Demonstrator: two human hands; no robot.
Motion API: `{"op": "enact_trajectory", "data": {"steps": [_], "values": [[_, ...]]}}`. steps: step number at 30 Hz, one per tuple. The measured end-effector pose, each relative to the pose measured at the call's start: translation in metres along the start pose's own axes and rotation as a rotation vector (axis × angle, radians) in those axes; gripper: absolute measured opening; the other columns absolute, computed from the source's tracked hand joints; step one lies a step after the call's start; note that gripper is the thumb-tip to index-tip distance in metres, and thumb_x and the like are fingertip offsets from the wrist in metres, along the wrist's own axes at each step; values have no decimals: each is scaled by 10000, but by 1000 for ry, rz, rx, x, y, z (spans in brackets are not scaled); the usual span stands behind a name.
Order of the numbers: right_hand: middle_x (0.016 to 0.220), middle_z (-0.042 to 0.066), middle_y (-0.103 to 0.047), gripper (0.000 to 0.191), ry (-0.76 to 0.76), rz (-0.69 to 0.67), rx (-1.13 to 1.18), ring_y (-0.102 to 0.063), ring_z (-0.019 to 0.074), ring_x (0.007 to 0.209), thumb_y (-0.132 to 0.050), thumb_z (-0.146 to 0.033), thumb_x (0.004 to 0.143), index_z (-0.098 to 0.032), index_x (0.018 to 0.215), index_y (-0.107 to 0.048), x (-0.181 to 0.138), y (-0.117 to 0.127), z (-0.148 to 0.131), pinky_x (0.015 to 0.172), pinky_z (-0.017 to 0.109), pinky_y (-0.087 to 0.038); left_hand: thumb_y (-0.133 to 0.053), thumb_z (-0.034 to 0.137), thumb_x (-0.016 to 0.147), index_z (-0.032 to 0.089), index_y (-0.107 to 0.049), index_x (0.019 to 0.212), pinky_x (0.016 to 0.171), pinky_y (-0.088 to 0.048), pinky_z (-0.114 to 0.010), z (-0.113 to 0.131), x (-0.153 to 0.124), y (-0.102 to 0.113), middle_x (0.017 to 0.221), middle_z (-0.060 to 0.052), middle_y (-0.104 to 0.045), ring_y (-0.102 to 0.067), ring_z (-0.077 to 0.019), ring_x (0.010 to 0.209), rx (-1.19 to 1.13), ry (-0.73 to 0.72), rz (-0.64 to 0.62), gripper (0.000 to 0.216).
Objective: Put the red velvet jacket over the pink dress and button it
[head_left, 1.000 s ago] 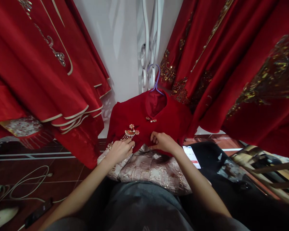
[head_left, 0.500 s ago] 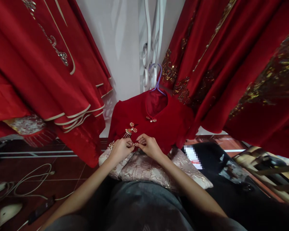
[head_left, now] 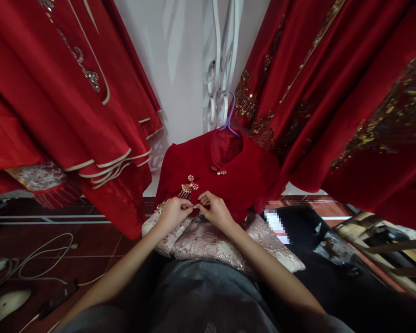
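Observation:
A red velvet top hangs on a purple hanger in front of me, its lower part resting on a pale brocade skirt across my lap. A gold fan-shaped brooch with tassels and a small pearl clasp decorate its front. My left hand and my right hand meet just below the brooch, fingertips pinched together on a small fastening at the top's edge. What exactly sits between the fingers is too small to make out.
Red embroidered gowns hang at the left and right. A white wall with a scrolled metal rack stands behind. White cables and a dark remote lie on the floor at left. A phone lies at right.
My right hand moved left from the middle of the top's hem to meet my left hand below the brooch. Both hands now pinch at the same spot.

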State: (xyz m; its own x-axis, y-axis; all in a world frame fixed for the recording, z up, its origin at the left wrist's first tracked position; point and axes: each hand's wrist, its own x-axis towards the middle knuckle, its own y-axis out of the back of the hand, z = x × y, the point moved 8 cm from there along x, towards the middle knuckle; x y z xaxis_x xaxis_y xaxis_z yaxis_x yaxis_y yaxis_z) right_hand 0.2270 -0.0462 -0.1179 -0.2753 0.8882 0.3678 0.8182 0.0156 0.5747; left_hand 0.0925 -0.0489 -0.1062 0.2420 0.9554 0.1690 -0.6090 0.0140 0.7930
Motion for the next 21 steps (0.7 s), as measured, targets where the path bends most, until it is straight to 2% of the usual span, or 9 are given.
{"op": "enact_trajectory", "data": {"steps": [3,6,10,14,17,21], "values": [[857,11,-658,152,-17,-26,-89,-622,138,782,-591,-180,808,-207,955,-566,-1,4,-5,707,246,-489,-618,252,765,210,-736,780,646,-448,-249,0,2,4,833,-30,-701,-625,-154,688,37,-40,12,126],[914,12,-671,192,-55,-112,-169,-633,142,789,-637,-200,779,-228,964,-594,-1,15,-10,663,241,-471,-643,235,751,207,-705,818,638,-434,-250,3,0,13,887,-29,-643,-596,-145,696,102,-47,45,96],[907,6,-698,191,-121,-197,-197,-645,145,748,-687,-263,760,-237,940,-628,-1,45,-12,656,259,-469,-659,233,733,220,-651,833,668,-435,-264,10,-4,24,886,-8,-586,-588,-154,733,179,-46,69,102],[873,15,-701,195,-139,-192,-123,-645,140,741,-679,-301,779,-219,948,-627,-2,72,-16,667,260,-488,-684,300,740,228,-627,838,734,-452,-285,14,-7,18,924,-9,-576,-602,-188,859,223,-55,50,134],[853,13,-702,187,-129,-211,-75,-650,136,736,-668,-317,793,-214,943,-626,-3,73,-19,670,254,-494,-674,331,763,230,-610,885,733,-459,-281,14,-9,10,984,-21,-580,-595,-203,934,301,-54,39,171],[835,14,-709,171,-143,-266,-39,-659,134,716,-641,-334,816,-210,933,-631,-4,55,-15,654,246,-494,-631,322,804,221,-606,889,712,-459,-279,15,-9,4,1020,-36,-588,-589,-216,984,338,-63,37,134]]}}
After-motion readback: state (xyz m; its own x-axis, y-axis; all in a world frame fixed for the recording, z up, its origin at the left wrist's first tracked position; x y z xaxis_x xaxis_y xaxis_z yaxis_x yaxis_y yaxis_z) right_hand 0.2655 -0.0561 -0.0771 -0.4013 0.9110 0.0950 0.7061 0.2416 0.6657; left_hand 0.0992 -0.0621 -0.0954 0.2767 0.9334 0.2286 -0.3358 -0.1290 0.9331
